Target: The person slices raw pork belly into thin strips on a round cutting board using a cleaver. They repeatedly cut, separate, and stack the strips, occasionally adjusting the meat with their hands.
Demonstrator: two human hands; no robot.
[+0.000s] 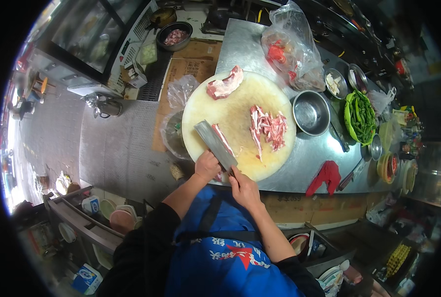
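Note:
My right hand (244,189) grips the handle of a broad cleaver (216,144), whose blade slants over the near left part of a round, pale chopping board (239,167). Beside the blade is my left hand (206,166), its fingers curled on a piece of meat (218,176) that is mostly hidden. A narrow strip of raw meat (223,138) lies along the blade's far side. On the board's right part sits a pile of cut meat strips (274,130). A larger slab of meat with pale fat (226,83) rests near the board's far edge.
Right of the board stand a steel bowl (311,113) and a green basket of green peppers (359,117). A red cloth (325,178) and a knife (350,176) lie near the counter's front edge. Plastic bags (292,48) sit behind. A bowl of meat (175,36) stands far left.

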